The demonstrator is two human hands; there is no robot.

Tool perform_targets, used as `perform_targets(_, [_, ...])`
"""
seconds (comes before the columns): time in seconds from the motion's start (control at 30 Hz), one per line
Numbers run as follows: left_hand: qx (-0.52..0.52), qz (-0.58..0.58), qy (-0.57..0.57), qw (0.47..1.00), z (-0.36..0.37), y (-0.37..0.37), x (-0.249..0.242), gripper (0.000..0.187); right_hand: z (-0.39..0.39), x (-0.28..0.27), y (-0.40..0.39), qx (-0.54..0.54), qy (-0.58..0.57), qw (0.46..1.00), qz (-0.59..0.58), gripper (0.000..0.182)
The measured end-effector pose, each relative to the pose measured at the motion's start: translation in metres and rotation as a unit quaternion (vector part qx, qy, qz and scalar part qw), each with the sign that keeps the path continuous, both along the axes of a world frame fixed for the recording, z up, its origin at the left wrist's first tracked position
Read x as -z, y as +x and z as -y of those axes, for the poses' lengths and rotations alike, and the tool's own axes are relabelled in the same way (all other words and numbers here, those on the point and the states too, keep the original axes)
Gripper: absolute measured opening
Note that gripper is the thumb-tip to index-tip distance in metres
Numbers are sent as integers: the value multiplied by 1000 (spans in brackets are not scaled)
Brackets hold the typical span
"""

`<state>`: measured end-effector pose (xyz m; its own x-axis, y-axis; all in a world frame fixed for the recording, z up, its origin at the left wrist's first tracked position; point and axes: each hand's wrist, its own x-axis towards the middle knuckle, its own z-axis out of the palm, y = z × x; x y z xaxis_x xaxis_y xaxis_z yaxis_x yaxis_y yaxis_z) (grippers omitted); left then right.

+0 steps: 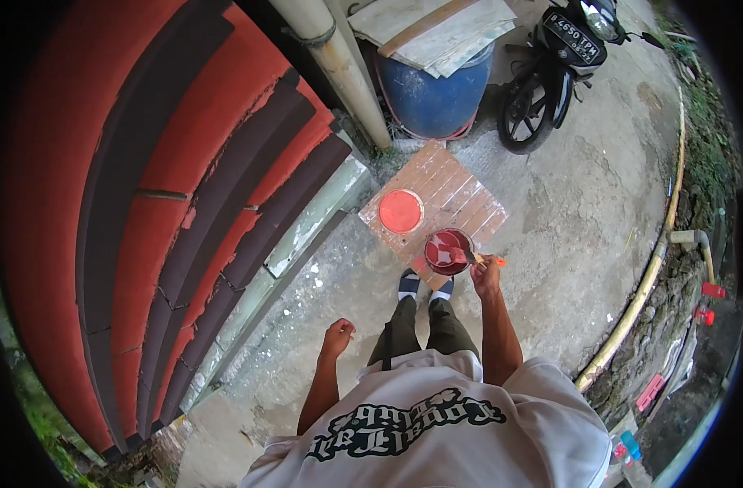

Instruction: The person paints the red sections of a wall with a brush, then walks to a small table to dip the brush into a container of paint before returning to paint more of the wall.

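My right hand point(486, 275) grips a paintbrush point(474, 258) with an orange handle end. Its bristle end reaches into a round paint can point(449, 250) that holds dark red paint. The can stands near the front corner of a paint-spattered tiled board point(445, 175) on the ground. A second round container or lid point(401, 211) with an orange-red top sits on the board, left of the can. Hanging by my left side, my left hand point(338, 336) has curled fingers and holds nothing visible.
Steps or ledges point(225, 171) painted red and dark brown rise at the left. A blue barrel point(437, 93) with sheets on top stands behind the board. At the upper right is a parked motorcycle point(550, 73). A long pipe point(632, 305) runs along the right edge of the concrete.
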<state>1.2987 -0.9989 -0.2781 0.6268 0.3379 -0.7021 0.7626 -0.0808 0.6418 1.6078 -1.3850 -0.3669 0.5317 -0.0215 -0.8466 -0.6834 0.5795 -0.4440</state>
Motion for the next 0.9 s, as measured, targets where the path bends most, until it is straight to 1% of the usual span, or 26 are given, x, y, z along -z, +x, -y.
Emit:
perform_targets(0.13, [13, 15, -10, 1000, -7, 7, 1, 16, 4, -1, -1, 24, 68, 997, -37, 24])
perform_targets(0.27, [13, -3, -23, 1000, -13, 16, 2, 15, 3, -3, 1, 40, 129, 989, -66, 19])
perform_targets(0.33, [7, -20, -22, 1000, -14, 19, -2, 15, 1, -10, 1, 54, 128, 988, -74, 18])
perform_targets(0.43, [7, 3, -27, 1000, -19, 19, 4, 15, 1, -9, -3, 67, 113, 988, -75, 19])
perform_targets(0.53, [10, -22, -34, 999, -25, 18, 1, 16, 0, 1, -10, 90, 76, 992, -42, 22])
perform_targets(0.57, [12, -24, -33, 999, -27, 19, -1, 16, 1, 7, -15, 85, 71, 994, 7, 28])
perform_targets(0.67, [5, -28, -29, 999, -33, 15, -2, 16, -6, 11, -15, 136, 36, 990, 15, 39])
perform_targets(0.77, [-10, -32, -24, 999, -37, 6, 1, 17, -21, -26, -18, 97, -37, 994, 20, 36])
perform_targets(0.8, [-13, -34, -22, 999, -39, 3, 5, 18, -27, -37, -18, 61, -87, 992, 66, 36])
perform_targets(0.87, [-17, -39, -20, 999, -44, -6, 16, 20, -40, -49, -23, -5, -186, 970, 158, 36])
perform_targets(0.9, [-18, -40, -21, 999, -46, -12, 25, 21, -45, -47, -25, -57, -271, 936, 219, 33])
